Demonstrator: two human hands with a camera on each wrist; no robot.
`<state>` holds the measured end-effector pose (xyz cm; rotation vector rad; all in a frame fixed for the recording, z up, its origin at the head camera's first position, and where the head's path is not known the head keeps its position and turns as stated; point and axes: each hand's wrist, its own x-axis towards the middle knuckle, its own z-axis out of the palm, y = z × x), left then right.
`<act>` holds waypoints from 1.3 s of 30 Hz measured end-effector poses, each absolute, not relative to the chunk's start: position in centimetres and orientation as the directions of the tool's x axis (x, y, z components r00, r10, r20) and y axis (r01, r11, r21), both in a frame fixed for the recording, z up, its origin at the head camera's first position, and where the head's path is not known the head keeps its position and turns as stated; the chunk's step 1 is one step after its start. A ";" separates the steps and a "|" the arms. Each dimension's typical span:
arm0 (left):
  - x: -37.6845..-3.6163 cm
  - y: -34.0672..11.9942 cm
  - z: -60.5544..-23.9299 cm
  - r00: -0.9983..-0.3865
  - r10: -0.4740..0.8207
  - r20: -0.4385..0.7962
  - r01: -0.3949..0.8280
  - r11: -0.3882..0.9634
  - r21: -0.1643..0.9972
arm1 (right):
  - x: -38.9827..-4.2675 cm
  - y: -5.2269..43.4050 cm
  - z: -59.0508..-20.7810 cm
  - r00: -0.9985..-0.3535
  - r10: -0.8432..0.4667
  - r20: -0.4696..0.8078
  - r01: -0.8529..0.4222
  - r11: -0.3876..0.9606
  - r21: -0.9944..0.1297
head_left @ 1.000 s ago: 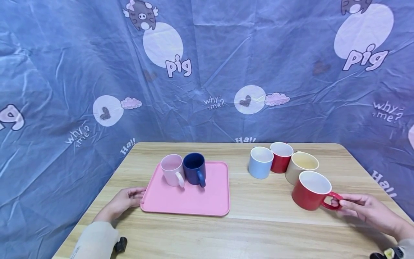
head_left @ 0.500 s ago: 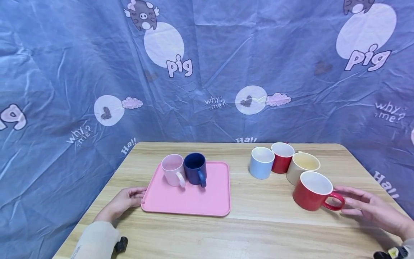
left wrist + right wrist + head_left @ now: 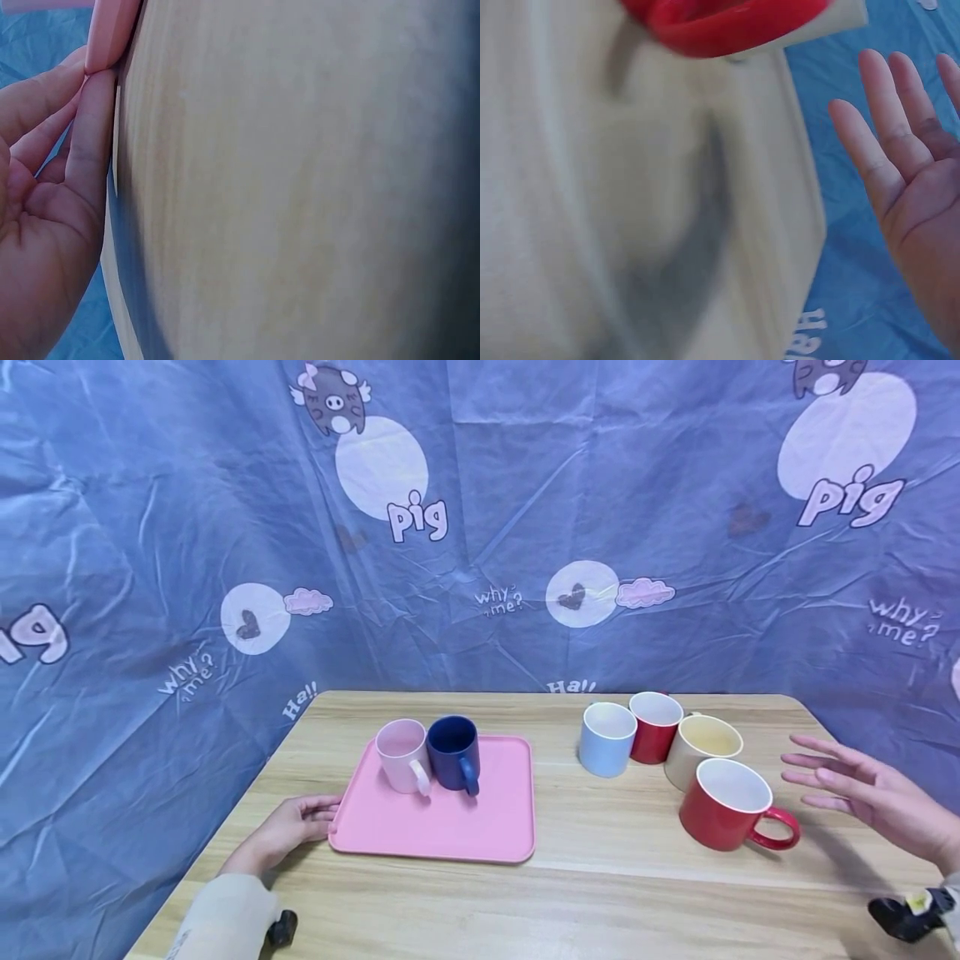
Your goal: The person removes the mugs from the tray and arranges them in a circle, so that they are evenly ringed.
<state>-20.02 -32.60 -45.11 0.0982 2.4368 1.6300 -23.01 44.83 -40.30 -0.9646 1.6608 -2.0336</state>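
Observation:
A pink tray (image 3: 431, 835) lies on the table with a light pink mug (image 3: 401, 764) and a navy blue mug (image 3: 450, 760) standing at its back left. My left hand (image 3: 283, 831) is at the tray's left edge, fingertips holding the rim; the left wrist view shows one fingertip over the rim and another against the outer wall. To the right, a red mug (image 3: 716, 814) stands upright, its handle turned right. My right hand (image 3: 873, 785) is up beyond that handle, apart from it, fingers spread and holding nothing; the right wrist view shows straight fingers.
Behind the red mug stand a beige mug (image 3: 682, 760), a second red mug (image 3: 652, 739) and a light blue mug (image 3: 603, 752), close together. A blue printed cloth (image 3: 517, 527) hangs behind the wooden table (image 3: 480, 902) and along its sides.
My right hand has let go of the red mug's handle and risen away to the right and back. The red mug stays where it stood. My left hand has stayed at the tray.

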 end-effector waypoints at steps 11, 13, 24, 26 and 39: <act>-20.0 -32.7 -45.2 -0.973 0.189 -0.133 -0.050 0.388 0.920 | -24.8 43.0 -36.0 -0.745 -0.562 0.360 -0.257 -0.256 -0.932; -20.0 -32.7 -45.2 -0.973 0.187 -0.133 -0.052 0.386 0.921 | -25.1 42.3 -35.4 -0.756 -0.545 0.363 -0.268 -0.248 -0.931; -20.1 -32.8 -45.3 -0.975 0.183 -0.130 -0.048 0.393 0.918 | -26.6 37.4 -32.1 -0.808 -0.484 0.336 -0.307 -0.141 -0.941; -20.1 -32.8 -45.3 -0.974 0.188 -0.127 -0.044 0.393 0.918 | -27.0 36.3 -31.6 -0.802 -0.493 0.337 -0.308 -0.142 -0.941; -19.9 -32.7 -45.2 -0.972 0.194 -0.129 -0.044 0.388 0.920 | -28.5 28.7 -30.1 -0.836 -0.500 0.226 -0.285 0.042 -0.958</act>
